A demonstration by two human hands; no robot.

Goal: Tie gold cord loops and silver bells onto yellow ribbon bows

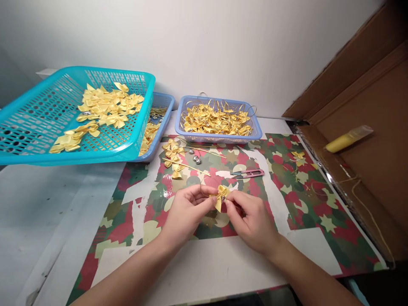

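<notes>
My left hand (188,210) and my right hand (250,219) meet over the patterned mat (296,199), both pinching one small yellow ribbon bow (219,196) between the fingertips. A thin gold loop of wire curves up from the bow beside my left fingers. Just behind the hands lie a few loose yellow bows (174,155), small silver bells (196,159), a gold cord (188,166) and pink thread snips (250,173).
A teal basket (32,123) with yellow bows is at the back left, stacked over a blue tray (162,106). A lilac basket (255,127) holds several finished gold bows. A cardboard box (376,140) with a yellow tube (347,139) stands at the right.
</notes>
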